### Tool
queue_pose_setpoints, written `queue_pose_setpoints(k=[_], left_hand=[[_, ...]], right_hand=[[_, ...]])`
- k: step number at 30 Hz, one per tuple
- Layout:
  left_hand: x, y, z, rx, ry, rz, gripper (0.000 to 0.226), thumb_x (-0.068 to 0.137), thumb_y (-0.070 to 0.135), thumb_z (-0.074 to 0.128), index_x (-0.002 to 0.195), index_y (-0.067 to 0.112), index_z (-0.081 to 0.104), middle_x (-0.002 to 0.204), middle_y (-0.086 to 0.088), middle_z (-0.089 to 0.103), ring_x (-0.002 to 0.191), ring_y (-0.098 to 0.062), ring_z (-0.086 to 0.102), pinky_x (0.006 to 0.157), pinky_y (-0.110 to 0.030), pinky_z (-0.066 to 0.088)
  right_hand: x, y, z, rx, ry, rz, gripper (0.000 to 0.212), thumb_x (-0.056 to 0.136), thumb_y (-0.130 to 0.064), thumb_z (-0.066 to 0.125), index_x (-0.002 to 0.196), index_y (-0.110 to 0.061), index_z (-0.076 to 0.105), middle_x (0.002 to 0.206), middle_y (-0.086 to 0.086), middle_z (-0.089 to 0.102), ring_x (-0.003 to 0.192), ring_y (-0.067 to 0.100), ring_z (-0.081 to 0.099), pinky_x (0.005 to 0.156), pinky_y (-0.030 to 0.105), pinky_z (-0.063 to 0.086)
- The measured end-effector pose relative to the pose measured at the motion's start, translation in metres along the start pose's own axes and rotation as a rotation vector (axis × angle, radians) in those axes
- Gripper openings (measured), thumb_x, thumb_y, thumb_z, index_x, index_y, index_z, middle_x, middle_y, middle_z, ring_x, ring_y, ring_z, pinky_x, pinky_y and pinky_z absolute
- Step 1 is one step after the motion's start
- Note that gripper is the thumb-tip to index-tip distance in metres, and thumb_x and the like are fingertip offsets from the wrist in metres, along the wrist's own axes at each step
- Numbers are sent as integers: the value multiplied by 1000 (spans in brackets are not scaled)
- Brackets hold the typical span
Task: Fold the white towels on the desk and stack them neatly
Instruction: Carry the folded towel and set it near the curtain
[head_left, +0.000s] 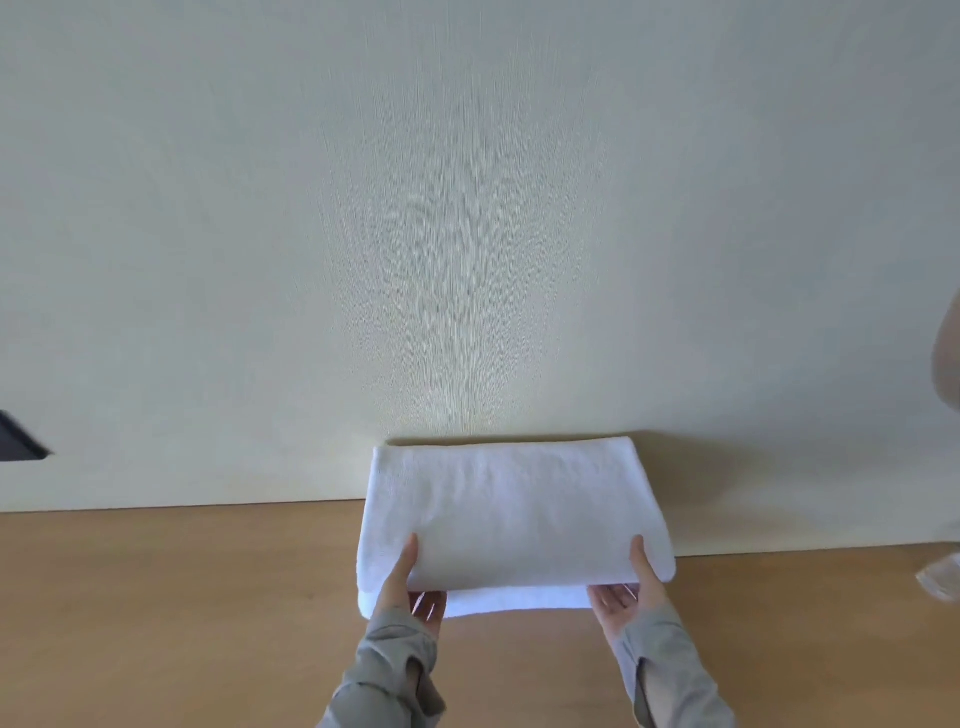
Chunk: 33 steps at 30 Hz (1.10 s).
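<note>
left hand (410, 587) pinching folded towel (511, 514), thumb atop; right hand (631, 592) likewise, fingers (607, 597) beneath

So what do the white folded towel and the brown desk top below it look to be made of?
The white folded towel looks like cotton terry: matt, fuzzy nap, thick rounded folds. The brown desk top looks like wood or wood-look laminate: faint streaky grain, smooth low-sheen surface; which of the two, the picture leaves open.
</note>
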<state>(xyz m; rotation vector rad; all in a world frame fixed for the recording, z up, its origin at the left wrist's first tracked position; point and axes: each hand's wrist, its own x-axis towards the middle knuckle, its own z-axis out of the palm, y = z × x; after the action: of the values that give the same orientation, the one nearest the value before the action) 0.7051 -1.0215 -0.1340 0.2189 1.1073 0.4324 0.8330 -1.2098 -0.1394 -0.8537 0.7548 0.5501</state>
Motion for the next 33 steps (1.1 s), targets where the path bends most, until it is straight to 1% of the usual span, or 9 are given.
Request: queue_pose_setpoints(k=[2,5,9,15,19,24,28,31,33], left_hand=[[1,2,8,-14,35,10,58,66,27,82,112,13,49,105,-6,54,99,-25,54,87,-34,48],[1,3,17,-36,52,-41,51,62,33,83,94,14,49,96,-3,54,83,-20,54,80,-30,47],[-2,2,25,-63,104,-20,53,61,31,84,96,17,47,94,-5,57,83,-22,58,69,-33,49],[-10,5,31,-146,68,39,70,60,22,83,119,13,46,106,-9,61,93,-27,63,65,-37,52],[-16,12,32,-109,17,62,65,63,24,81,119,11,49,108,-8,61,95,-26,62,83,-38,52],[-29,24,28,-73,25,63,45,69,26,77,101,11,49,95,-3,58,88,-25,60,92,-38,50],[-51,35,20,-74,31,78,36,68,27,77,82,14,47,90,-2,57,80,-22,59,88,-36,51],[-67,49,13,-98,-4,103,36,69,27,77,82,12,47,91,-5,58,81,-23,59,88,-37,51],[-79,61,7,-129,-17,126,37,68,26,77,84,12,48,94,-6,59,85,-24,60,89,-38,51]], right_hand=[[3,-1,9,26,-25,-8,55,53,-40,83,93,-9,60,93,9,67,81,24,65,67,40,54],[5,-4,23,59,-24,17,58,37,-47,86,75,-13,58,65,2,64,44,19,57,51,32,52],[6,1,34,72,-4,-10,45,65,-43,82,94,-14,62,91,5,68,85,26,64,79,48,55],[-1,3,43,138,-79,-83,12,83,-21,67,91,-17,60,98,8,66,103,32,61,97,51,46],[-11,3,43,150,-91,-115,17,80,-18,70,94,-18,61,113,11,65,108,34,60,95,53,47],[-28,8,43,160,-49,-161,51,71,-15,77,119,-14,61,114,12,65,103,36,63,88,55,50],[-47,11,49,162,-146,-130,37,79,-18,70,115,-14,61,107,9,66,99,32,63,88,51,51],[-64,17,55,135,-236,-120,17,80,-21,68,95,-16,61,92,7,68,84,28,65,73,45,55],[-76,22,62,116,-285,-116,18,80,-23,69,94,-17,61,92,7,68,85,27,66,66,42,55]])
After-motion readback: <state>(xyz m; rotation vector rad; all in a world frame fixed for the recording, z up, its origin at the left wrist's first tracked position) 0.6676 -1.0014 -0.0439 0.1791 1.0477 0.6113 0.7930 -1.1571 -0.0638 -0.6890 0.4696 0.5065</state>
